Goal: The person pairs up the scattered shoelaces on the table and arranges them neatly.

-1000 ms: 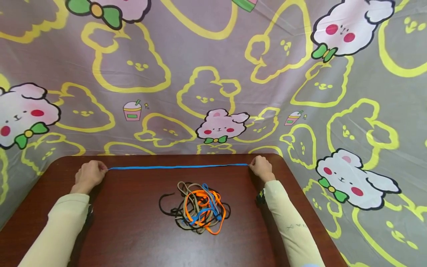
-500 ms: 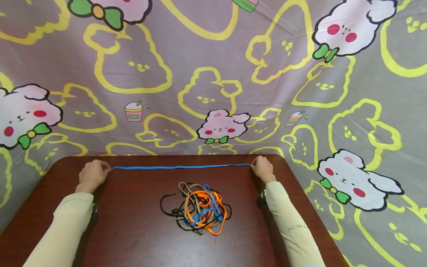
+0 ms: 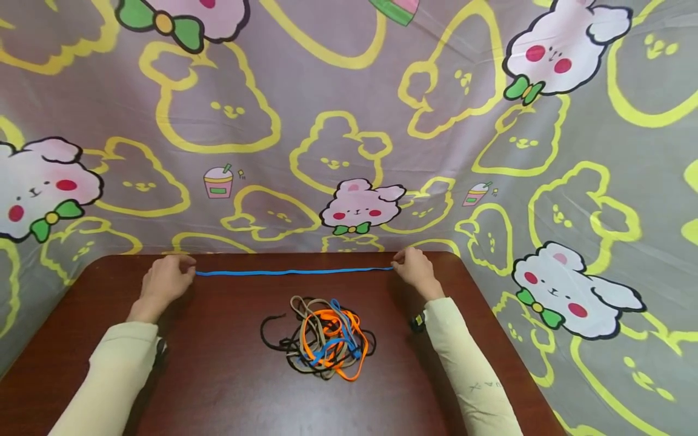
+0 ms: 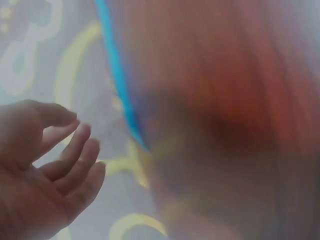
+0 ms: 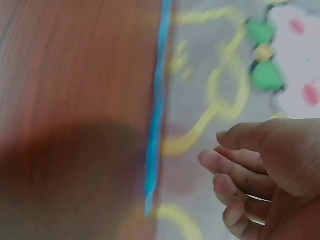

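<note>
A flat blue shoelace (image 3: 294, 272) lies stretched nearly straight along the far side of the table. My left hand (image 3: 166, 281) is at its left end, and in the left wrist view the loosely bent fingers are apart from the lace (image 4: 119, 75). At the other end hovers my right hand (image 3: 415, 270). Its fingers are relaxed with nothing between them, and the lace's pale tip (image 5: 149, 204) lies free beside them in the right wrist view. Nearer to me sits a tangled pile of shoelaces (image 3: 348, 333) in orange, black, tan and blue.
The dark brown table (image 3: 229, 387) has rounded far corners. A grey cloth (image 3: 305, 85) printed with rabbits and yellow outlines hangs just behind it and along the right side. Dark wrist cameras show under both sleeves.
Both hands have let go of the blue shoelace's ends and moved inward, the left to the right and the right to the left. The lace and the pile stay put.
</note>
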Demonstrator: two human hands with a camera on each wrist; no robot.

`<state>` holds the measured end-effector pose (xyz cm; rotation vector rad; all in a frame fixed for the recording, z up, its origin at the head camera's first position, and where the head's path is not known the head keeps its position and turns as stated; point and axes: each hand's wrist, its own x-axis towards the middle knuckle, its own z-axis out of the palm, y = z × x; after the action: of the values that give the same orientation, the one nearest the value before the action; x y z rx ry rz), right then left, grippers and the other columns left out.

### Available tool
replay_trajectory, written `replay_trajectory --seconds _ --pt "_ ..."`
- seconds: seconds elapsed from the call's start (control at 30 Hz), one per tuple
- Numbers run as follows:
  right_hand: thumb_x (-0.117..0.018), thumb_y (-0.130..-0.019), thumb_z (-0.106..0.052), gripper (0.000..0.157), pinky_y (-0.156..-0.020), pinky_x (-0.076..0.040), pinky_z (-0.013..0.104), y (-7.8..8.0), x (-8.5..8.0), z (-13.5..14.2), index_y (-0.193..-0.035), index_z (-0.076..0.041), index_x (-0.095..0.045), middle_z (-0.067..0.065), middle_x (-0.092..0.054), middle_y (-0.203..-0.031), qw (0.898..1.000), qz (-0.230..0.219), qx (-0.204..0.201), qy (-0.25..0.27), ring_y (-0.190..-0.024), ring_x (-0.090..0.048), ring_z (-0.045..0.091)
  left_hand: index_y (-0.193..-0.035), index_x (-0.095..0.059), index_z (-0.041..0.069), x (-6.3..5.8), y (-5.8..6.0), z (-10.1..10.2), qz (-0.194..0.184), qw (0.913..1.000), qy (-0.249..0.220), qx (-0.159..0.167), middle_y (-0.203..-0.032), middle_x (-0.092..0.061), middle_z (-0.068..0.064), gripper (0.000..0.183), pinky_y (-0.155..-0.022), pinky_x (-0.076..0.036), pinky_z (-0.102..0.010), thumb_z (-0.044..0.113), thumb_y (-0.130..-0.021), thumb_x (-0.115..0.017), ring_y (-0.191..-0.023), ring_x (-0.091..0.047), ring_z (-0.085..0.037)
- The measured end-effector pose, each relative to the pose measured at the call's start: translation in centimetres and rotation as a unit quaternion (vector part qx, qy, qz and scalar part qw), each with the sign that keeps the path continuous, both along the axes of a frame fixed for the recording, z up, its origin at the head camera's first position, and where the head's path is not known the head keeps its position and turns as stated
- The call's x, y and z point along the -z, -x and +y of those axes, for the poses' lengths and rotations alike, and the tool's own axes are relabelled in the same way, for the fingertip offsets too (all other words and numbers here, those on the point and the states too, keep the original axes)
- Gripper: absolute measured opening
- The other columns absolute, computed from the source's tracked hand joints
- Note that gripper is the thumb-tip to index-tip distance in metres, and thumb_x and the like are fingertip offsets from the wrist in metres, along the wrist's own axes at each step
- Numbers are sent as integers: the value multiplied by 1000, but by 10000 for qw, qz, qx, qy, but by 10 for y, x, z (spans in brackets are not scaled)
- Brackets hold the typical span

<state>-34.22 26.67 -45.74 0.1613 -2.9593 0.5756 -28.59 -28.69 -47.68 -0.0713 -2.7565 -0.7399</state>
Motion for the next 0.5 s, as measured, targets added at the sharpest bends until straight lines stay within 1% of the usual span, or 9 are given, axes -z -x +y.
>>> replay_trajectory --seconds 0.07,0.13,0.2,0.27,0.33,0.37,0.43,0.5 --pt "-71 -95 -22 19 -77 -57 48 -9 -7 -17 -106 -8 -79 8 -77 -100 9991 -91 -255 312 -89 -72 26 -109 -73 -1 -7 -4 15 -58 9994 -37 334 -96 -73 -22 24 -58 -49 -50 13 -92 -64 -80 -67 -40" --pt "-69 -98 -24 21 -76 -56 44 -19 -11 -36 -106 -7 -79 8 -77 -97 9950 -349 -570 741 -87 -72 24 -112 -72 -2 -14 -9 30 -177 9974 -5 692 -96 -74 -19 24 -63 -51 -49 13 -94 -65 -82 -68 -36" --pt "-67 -100 -27 26 -72 -54 39 -31 -14 -54 -107 -5 -78 7 -77 -92 9864 -713 -950 1132 -82 -70 20 -115 -71 -2 -22 -16 46 -308 9944 14 1007 -97 -74 -17 24 -70 -53 -51 13 -97 -64 -87 -69 -34" --pt "-64 -102 -31 32 -66 -51 33 -41 -15 -70 -108 -3 -78 7 -75 -88 9744 -1164 -1290 1428 -73 -65 16 -116 -71 -2 -28 -24 61 -269 9927 -3 1175 -100 -74 -17 23 -72 -53 -50 11 -97 -64 -87 -69 -32" --pt "-62 -102 -36 37 -61 -43 29 -50 -14 -84 -105 -2 -77 7 -73 -84 9659 -1492 -1555 1433 -63 -53 12 -116 -72 -1 -33 -32 76 -115 9924 -75 1219 -103 -74 -17 22 -68 -52 -44 10 -97 -65 -80 -66 -27" --pt "-62 -102 -36 39 -59 -39 28 -54 -13 -90 -102 -1 -77 6 -71 -80 9636 -1593 -1659 1361 -59 -47 11 -115 -72 0 -35 -35 84 -28 9923 -141 1234 -104 -74 -17 22 -64 -50 -42 9 -97 -65 -74 -63 -24" --pt "-63 -101 -36 37 -56 -35 27 -62 -12 -101 -98 -3 -78 8 -69 -77 9618 -1760 -1711 1214 -56 -41 11 -115 -72 1 -38 -41 99 137 9914 -269 1272 -103 -74 -16 21 -58 -44 -36 9 -97 -66 -65 -56 -19" --pt "-65 -100 -35 32 -54 -32 28 -68 -10 -109 -94 -6 -78 8 -67 -74 9637 -1859 -1646 982 -54 -38 11 -114 -73 2 -40 -47 113 309 9902 -370 1311 -99 -74 -13 19 -56 -40 -32 8 -96 -67 -62 -51 -15"
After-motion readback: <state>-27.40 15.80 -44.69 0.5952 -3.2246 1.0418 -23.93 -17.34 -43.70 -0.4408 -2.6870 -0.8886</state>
